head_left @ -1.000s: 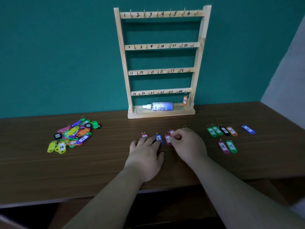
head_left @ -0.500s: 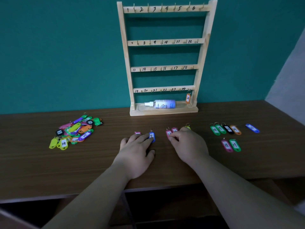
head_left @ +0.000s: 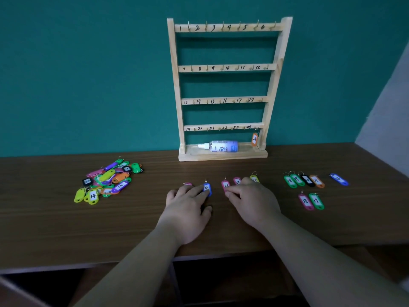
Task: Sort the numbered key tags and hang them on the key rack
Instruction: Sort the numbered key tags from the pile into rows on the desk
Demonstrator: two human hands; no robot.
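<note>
Early in the job, by my read: the tall pale wooden key rack (head_left: 174,85) with four numbered rails carries just one tag, an orange plastic tag marked 24 (head_left: 254,139), hanging on the last hook of the bottom rail. Every other hook I can see is bare. Sorting is partway. A mixed heap of coloured tags (head_left: 106,180) lies unsorted at left, a tidy group of high-numbered tags (head_left: 305,180) sits well apart at right, and a short row is forming in the middle. The left hand (head_left: 188,209) lies flat, fingers straight, index tip on the blue tag marked 9 (head_left: 207,189). The right hand (head_left: 254,202) has bent fingers touching the pink tag marked 11 (head_left: 225,185); pinch or push, I cannot tell. Surface: dark brown wood-grain table (head_left: 66,229). A white spray bottle (head_left: 221,146) lies on the rack's base. Teal wall (head_left: 88,74) behind, pale wall (head_left: 389,118) at right, dim light.
</note>
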